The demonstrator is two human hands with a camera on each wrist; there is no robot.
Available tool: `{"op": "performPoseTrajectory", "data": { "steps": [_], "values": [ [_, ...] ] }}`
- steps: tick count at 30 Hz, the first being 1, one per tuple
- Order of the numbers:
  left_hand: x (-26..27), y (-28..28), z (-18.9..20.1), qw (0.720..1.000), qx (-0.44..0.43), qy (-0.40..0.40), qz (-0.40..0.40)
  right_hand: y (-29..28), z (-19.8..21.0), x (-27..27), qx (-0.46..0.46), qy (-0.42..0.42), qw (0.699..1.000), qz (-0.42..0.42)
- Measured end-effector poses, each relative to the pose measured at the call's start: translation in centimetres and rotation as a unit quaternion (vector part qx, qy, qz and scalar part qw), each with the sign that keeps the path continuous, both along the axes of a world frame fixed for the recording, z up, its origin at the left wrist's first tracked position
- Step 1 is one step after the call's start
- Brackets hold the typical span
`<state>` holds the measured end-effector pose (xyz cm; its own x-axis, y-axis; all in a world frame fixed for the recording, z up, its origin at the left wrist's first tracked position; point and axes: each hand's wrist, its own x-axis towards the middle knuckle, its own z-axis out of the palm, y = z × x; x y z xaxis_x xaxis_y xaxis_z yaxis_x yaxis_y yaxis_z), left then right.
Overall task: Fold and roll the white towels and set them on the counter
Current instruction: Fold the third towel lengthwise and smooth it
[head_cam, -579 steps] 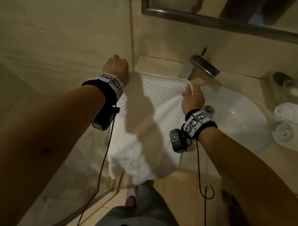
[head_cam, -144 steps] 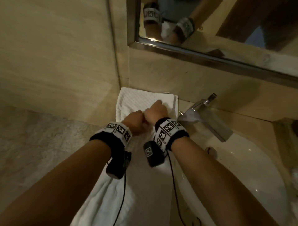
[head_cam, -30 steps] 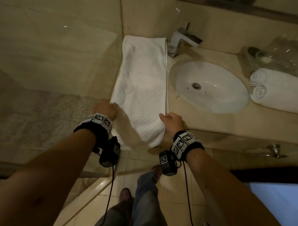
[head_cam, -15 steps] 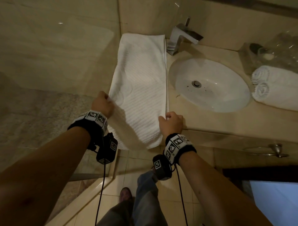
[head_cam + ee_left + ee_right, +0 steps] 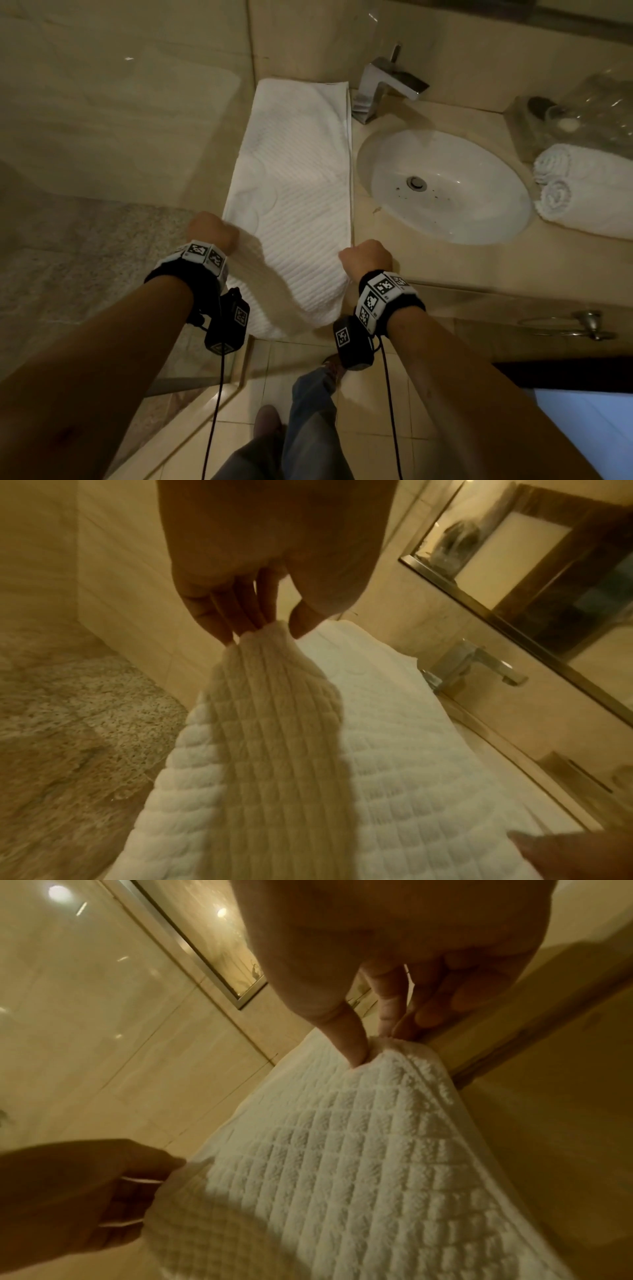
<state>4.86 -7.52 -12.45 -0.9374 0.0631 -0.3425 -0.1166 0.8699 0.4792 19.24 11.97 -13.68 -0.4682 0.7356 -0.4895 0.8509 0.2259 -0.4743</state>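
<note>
A white waffle-weave towel (image 5: 294,192) lies folded into a long strip on the beige counter (image 5: 394,267), left of the sink, its near end draped over the counter's front edge. My left hand (image 5: 212,229) pinches the strip's near left corner (image 5: 263,634). At the near right corner (image 5: 380,1047), by the counter edge, my right hand (image 5: 366,257) pinches the towel between thumb and fingers. Both corners are lifted slightly. Two rolled white towels (image 5: 579,192) lie on the counter at the far right.
A white oval sink (image 5: 445,188) with a chrome tap (image 5: 387,85) sits right of the strip. A clear tray with glassware (image 5: 565,116) stands behind the rolled towels. A glass shower panel (image 5: 120,137) borders the left. My legs and the tiled floor (image 5: 301,411) are below.
Both hands have raised the towel's near corners a little and drawn them forward along the strip. A second ago the end hung lower over the counter edge.
</note>
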Motion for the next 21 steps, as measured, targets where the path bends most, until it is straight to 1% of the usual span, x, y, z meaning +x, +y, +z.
{"op": "performPoseTrajectory", "data": {
  "steps": [4,10,12,15,17,19,21],
  "values": [
    [-1.6,-0.2,0.4,0.999,0.004,-0.034,-0.022,0.3,-0.7,-0.7,0.031,0.021,0.999,0.016],
    [-2.7,1.8,0.8,0.999,-0.034,-0.023,-0.027,1.2,-0.6,-2.5,0.054,0.042,0.998,0.013],
    [-3.6,2.9,1.0,0.999,-0.035,-0.026,-0.024,1.7,-0.2,-3.6,0.063,0.045,0.996,0.037],
    [-5.5,4.6,1.5,0.997,-0.042,-0.039,-0.043,2.7,0.9,-6.1,0.058,0.049,0.992,0.105],
    [-7.1,5.9,1.7,0.996,-0.049,-0.043,-0.057,3.6,1.4,-8.1,0.049,0.040,0.989,0.132],
    [-9.1,7.5,1.7,0.996,-0.058,-0.044,-0.060,4.9,1.3,-10.3,0.042,0.036,0.989,0.140],
    [-11.1,9.1,1.9,0.994,-0.073,-0.044,-0.065,6.3,1.0,-12.5,0.042,0.052,0.989,0.134]
  ]
}}
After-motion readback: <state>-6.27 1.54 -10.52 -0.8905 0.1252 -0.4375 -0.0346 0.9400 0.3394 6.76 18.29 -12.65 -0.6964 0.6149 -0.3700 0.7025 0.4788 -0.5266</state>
